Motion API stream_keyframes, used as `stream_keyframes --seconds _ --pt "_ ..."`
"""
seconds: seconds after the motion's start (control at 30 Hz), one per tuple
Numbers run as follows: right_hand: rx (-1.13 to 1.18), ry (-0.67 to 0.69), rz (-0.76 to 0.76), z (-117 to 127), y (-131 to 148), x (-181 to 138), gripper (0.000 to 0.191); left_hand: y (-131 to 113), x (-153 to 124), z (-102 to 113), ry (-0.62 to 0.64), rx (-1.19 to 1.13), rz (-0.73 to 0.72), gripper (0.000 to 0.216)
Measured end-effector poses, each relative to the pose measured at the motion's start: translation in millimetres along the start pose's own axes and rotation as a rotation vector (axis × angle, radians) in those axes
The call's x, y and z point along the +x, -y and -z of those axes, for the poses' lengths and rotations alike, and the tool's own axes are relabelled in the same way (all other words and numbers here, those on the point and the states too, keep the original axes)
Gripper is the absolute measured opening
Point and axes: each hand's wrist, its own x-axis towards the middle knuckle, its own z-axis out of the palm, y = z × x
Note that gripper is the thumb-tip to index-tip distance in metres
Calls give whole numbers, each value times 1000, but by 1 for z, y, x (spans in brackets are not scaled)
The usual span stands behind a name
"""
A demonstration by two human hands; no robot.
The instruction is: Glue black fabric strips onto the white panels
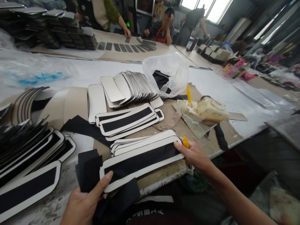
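Observation:
A long white panel (142, 162) with rounded corners and a black strip (145, 158) along its middle is gripped at both ends. My left hand (87, 195) has its thumb pressed on the near left end. Black fabric pieces (90, 167) hang around that hand; I cannot tell whether it holds them too. The right end is pinched in my right hand (193, 153), which also keeps a yellow-handled tool (186, 142) among its fingers. Just behind lies a pile of plain white panels (145, 140). Beyond it are stacked panels with black strips (127, 120).
Fanned white panels (138, 87) lie behind, beside a plastic bag (168, 70) with black pieces. A glue-crusted container (208, 109) and another yellow handle (188, 93) are at right. More stacked panels (30, 153) crowd the left. Co-workers (161, 29) are across the table.

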Motion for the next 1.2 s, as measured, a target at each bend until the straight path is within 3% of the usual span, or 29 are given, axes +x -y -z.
stream_keyframes --seconds 0.17,0.33,0.47,0.73,0.9,1.2 --pt "-7 -13 2 -2 0 -1 31 -2 2 4 -39 36 63 36" --pt "43 128 -13 4 6 -3 29 -6 7 7 76 -20 145 39" --pt "81 183 -36 6 8 -2 30 0 7 7 49 -100 112 33" --pt "-64 73 -31 1 2 1 32 0 -3 4 -47 -14 97 43" --pt "-18 -9 -40 -2 0 0 34 1 -2 4 -42 -4 83 44" --pt "60 6 -44 0 0 -1 34 0 0 2 46 -82 136 45"
